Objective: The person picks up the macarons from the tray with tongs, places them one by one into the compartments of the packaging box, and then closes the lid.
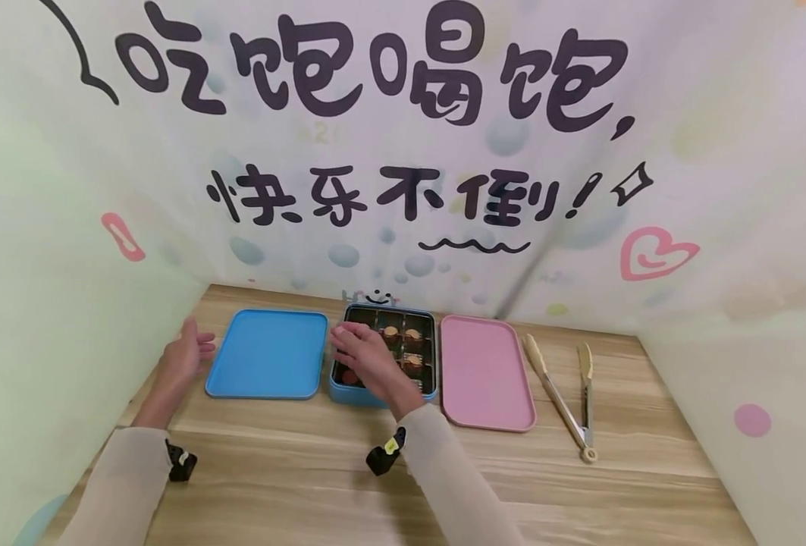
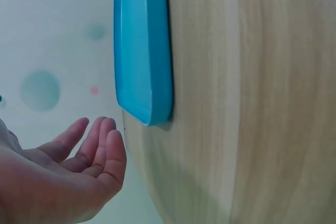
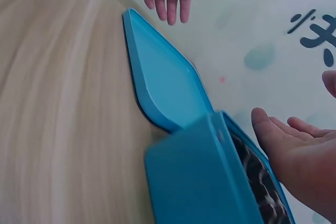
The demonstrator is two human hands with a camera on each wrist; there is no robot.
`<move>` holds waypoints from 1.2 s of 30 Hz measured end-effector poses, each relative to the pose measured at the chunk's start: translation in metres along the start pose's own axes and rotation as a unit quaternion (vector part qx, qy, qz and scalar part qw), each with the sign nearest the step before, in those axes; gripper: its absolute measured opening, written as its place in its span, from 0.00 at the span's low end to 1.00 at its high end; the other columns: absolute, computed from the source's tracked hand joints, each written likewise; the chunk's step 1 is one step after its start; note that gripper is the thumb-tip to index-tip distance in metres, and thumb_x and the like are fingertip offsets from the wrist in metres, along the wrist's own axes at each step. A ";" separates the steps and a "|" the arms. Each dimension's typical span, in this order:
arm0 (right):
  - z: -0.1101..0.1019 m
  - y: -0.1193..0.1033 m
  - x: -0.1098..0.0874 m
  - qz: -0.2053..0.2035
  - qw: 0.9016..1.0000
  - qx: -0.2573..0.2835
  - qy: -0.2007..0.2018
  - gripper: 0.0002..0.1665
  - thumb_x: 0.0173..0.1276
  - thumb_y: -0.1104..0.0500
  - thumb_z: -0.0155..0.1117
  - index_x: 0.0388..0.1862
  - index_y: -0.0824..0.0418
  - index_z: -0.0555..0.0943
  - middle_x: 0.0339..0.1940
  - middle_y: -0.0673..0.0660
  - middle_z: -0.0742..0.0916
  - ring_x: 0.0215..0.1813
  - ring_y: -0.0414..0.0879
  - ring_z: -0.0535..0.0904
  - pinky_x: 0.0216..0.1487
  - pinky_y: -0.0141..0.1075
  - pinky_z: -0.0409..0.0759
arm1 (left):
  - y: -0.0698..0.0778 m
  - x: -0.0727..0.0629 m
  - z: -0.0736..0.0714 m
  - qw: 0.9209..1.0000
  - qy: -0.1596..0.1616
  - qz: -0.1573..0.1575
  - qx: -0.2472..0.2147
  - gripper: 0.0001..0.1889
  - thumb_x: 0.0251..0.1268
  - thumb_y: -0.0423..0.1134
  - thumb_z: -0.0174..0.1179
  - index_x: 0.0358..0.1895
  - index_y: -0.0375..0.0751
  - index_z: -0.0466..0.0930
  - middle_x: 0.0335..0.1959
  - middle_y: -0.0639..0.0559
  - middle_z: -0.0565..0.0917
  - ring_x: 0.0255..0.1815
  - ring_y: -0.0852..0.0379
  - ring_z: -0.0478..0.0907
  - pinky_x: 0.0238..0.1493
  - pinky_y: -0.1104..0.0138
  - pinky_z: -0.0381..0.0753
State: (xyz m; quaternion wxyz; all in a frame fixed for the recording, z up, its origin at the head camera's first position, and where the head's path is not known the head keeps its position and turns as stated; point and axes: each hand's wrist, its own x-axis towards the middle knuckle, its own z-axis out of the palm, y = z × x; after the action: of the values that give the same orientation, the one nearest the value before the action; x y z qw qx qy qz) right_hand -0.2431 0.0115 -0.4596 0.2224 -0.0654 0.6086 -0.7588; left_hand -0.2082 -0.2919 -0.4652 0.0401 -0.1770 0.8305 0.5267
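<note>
My left hand hovers at the left side of a shallow blue lid, its fingers loosely bent and holding nothing. In the left wrist view, a gap shows between those fingers and the lid, which lies rim up. Over the left part of a blue box is my right hand, empty, with fingers extended. The box stands without a cover, and dark compartments inside hold small items, some of them round brown-and-tan pieces. My right hand hides part of the contents.
A pink tray lies close to the box's right side. Farther right, tongs with beige tips rest spread on the wooden table. A printed cloth wall stands behind, with side walls left and right.
</note>
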 end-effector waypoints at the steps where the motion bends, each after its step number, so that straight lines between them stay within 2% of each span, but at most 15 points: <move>1: 0.003 0.001 0.001 0.003 1.000 0.002 -0.007 0.32 0.79 0.53 0.52 0.75 0.68 0.61 0.74 0.66 0.69 0.75 0.57 0.65 0.72 0.48 0.66 | -0.001 0.000 0.000 1.000 -0.001 0.000 0.002 0.46 0.76 0.59 0.10 0.70 0.24 0.64 0.67 0.27 0.69 0.66 0.34 0.69 0.45 0.64 0.75; 6: 0.015 0.006 0.005 0.029 0.999 0.003 -0.032 0.40 0.78 0.49 0.54 0.80 0.66 0.53 0.78 0.62 0.64 0.78 0.54 0.61 0.74 0.46 0.63 | -0.005 0.002 -0.001 1.000 -0.004 -0.006 0.006 0.46 0.76 0.58 0.09 0.70 0.23 0.63 0.67 0.26 0.68 0.66 0.34 0.69 0.46 0.62 0.75; 10: 0.025 0.011 0.008 0.043 0.998 0.011 -0.045 0.41 0.79 0.49 0.53 0.80 0.65 0.51 0.79 0.61 0.62 0.79 0.54 0.57 0.75 0.44 0.61 | -0.009 0.001 -0.001 1.000 -0.015 -0.012 0.006 0.47 0.75 0.59 0.07 0.71 0.22 0.60 0.69 0.25 0.66 0.68 0.33 0.66 0.48 0.60 0.75; 15: 0.030 0.016 0.012 0.058 0.997 0.018 -0.048 0.43 0.78 0.49 0.53 0.81 0.65 0.49 0.81 0.59 0.58 0.81 0.54 0.52 0.76 0.43 0.59 | -0.010 0.001 0.001 0.999 -0.013 -0.033 -0.002 0.47 0.75 0.59 0.08 0.72 0.22 0.59 0.70 0.26 0.64 0.68 0.34 0.65 0.50 0.60 0.73; 18: 0.033 0.015 0.013 0.062 0.997 0.011 -0.043 0.44 0.78 0.47 0.54 0.81 0.65 0.48 0.81 0.59 0.56 0.82 0.54 0.49 0.77 0.45 0.57 | -0.009 0.002 0.003 0.999 -0.011 -0.040 -0.009 0.47 0.75 0.60 0.08 0.72 0.22 0.58 0.70 0.26 0.64 0.68 0.34 0.65 0.54 0.56 0.73; 23: 0.040 0.016 0.016 0.073 0.997 0.008 -0.018 0.47 0.77 0.44 0.55 0.81 0.64 0.47 0.82 0.59 0.54 0.82 0.55 0.45 0.78 0.48 0.52 | -0.011 0.003 0.004 0.999 -0.019 -0.041 -0.009 0.47 0.74 0.61 0.08 0.74 0.22 0.55 0.72 0.26 0.61 0.71 0.32 0.63 0.64 0.48 0.69; 30: 0.056 0.020 0.017 0.101 0.994 -0.014 0.028 0.52 0.74 0.42 0.57 0.82 0.64 0.44 0.82 0.61 0.50 0.82 0.59 0.41 0.78 0.54 0.47 | -0.013 0.002 0.006 0.998 -0.040 -0.042 0.009 0.47 0.74 0.61 0.08 0.74 0.21 0.52 0.72 0.24 0.60 0.72 0.31 0.61 0.69 0.45 0.65; 32: 0.059 0.021 0.015 0.104 0.993 -0.043 0.045 0.53 0.73 0.39 0.58 0.82 0.64 0.46 0.82 0.61 0.52 0.82 0.59 0.44 0.78 0.56 0.49 | -0.013 0.002 0.006 0.998 -0.047 -0.045 0.015 0.47 0.74 0.61 0.07 0.74 0.20 0.51 0.71 0.23 0.59 0.72 0.31 0.60 0.69 0.45 0.65; 34: 0.063 0.021 0.013 0.101 0.989 -0.082 0.067 0.50 0.72 0.38 0.58 0.81 0.62 0.52 0.81 0.59 0.57 0.81 0.59 0.48 0.77 0.58 0.47 | -0.013 0.002 0.007 0.997 -0.053 -0.048 0.017 0.47 0.74 0.60 0.08 0.74 0.20 0.50 0.71 0.23 0.59 0.73 0.31 0.60 0.70 0.46 0.64; 36: 0.067 0.020 0.010 0.093 0.985 -0.113 0.089 0.47 0.72 0.37 0.58 0.79 0.60 0.58 0.79 0.58 0.62 0.80 0.59 0.53 0.75 0.60 0.51 | -0.012 0.002 0.006 0.997 -0.058 -0.052 0.017 0.47 0.74 0.60 0.08 0.74 0.19 0.49 0.72 0.22 0.58 0.73 0.30 0.59 0.70 0.46 0.65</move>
State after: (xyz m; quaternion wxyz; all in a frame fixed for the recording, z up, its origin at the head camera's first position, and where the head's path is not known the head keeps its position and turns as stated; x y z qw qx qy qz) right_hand -0.2223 -0.0558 -0.4637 0.2282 0.0342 0.7109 -0.6643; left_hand -0.2064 -0.2912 -0.4790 0.1185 -0.1879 0.8254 0.5189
